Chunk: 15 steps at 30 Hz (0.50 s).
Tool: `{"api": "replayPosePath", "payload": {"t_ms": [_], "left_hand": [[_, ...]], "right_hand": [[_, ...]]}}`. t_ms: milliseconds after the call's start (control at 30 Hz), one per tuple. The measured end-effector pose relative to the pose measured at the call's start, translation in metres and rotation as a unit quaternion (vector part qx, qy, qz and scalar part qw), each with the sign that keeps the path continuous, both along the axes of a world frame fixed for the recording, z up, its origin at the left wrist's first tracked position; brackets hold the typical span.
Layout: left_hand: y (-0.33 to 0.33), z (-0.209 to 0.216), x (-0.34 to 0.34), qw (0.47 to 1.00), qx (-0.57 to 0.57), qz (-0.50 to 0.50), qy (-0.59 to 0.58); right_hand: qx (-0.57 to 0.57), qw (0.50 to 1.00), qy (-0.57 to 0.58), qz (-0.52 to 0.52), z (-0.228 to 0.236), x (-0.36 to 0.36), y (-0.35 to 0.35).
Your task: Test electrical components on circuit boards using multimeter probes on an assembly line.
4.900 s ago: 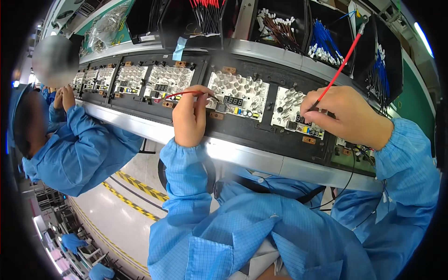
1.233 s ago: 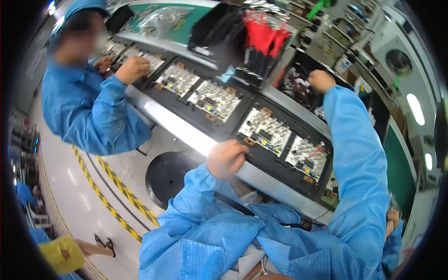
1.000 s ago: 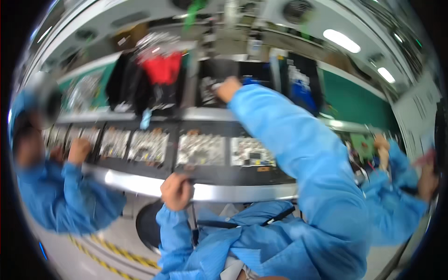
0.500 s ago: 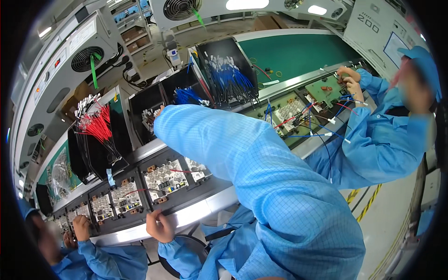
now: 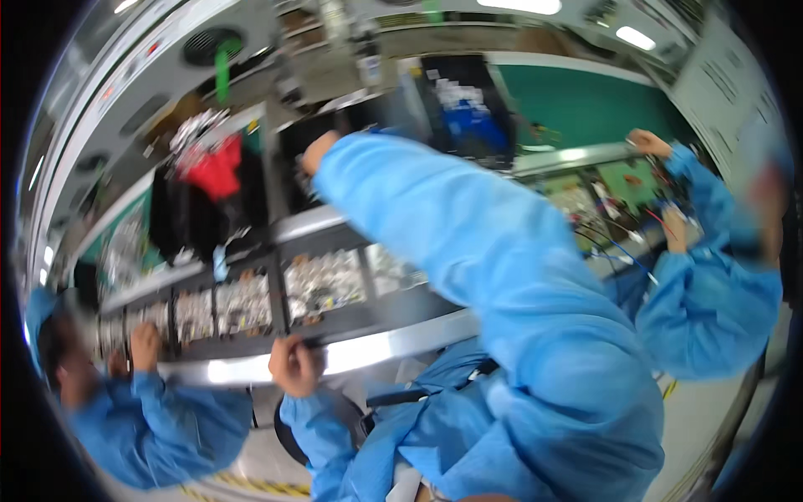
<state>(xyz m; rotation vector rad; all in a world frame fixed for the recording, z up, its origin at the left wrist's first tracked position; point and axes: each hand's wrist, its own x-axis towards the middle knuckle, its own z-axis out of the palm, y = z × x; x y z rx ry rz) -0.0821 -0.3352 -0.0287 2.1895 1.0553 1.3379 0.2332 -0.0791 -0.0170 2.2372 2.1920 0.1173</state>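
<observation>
My right arm, in a blue checked sleeve, stretches across the line to the far side. My right hand (image 5: 319,155) is over a black bin (image 5: 293,197) that held white-ended parts; its fingers are smeared and mostly hidden. My left hand (image 5: 293,366) is at the front metal rail (image 5: 368,353), fingers curled in. A small dark shape shows at its fingertips, too blurred to name. Just beyond it lie circuit boards (image 5: 324,280) with pale components in black trays (image 5: 278,293), along the conveyor.
Bins of red wires (image 5: 216,167) and blue wires (image 5: 468,121) stand behind the line. Co-workers in blue work at the left (image 5: 167,427) and right (image 5: 711,309). Green boards (image 5: 631,180) lie before the right one. A fan unit (image 5: 212,48) hangs above.
The view has swung, so the scene sits farther right and is blurred. My left fingers are more curled. My right hand stays at the black bin. The right co-worker's hands have moved apart.
</observation>
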Motion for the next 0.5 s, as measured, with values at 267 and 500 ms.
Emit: {"api": "replayPosePath", "payload": {"t_ms": [267, 500], "left_hand": [[-0.002, 0.002, -0.005, 1.0, -0.018, 0.023, -0.005], [-0.013, 0.025, 0.009, 0.981, -0.064, -0.148, -0.108]], "right_hand": [[-0.021, 0.994, -0.052, 0.091, 0.107, 0.059, -0.026], [0.082, 0.953, 0.112, 0.269, 0.17, 0.087, -0.101]]}}
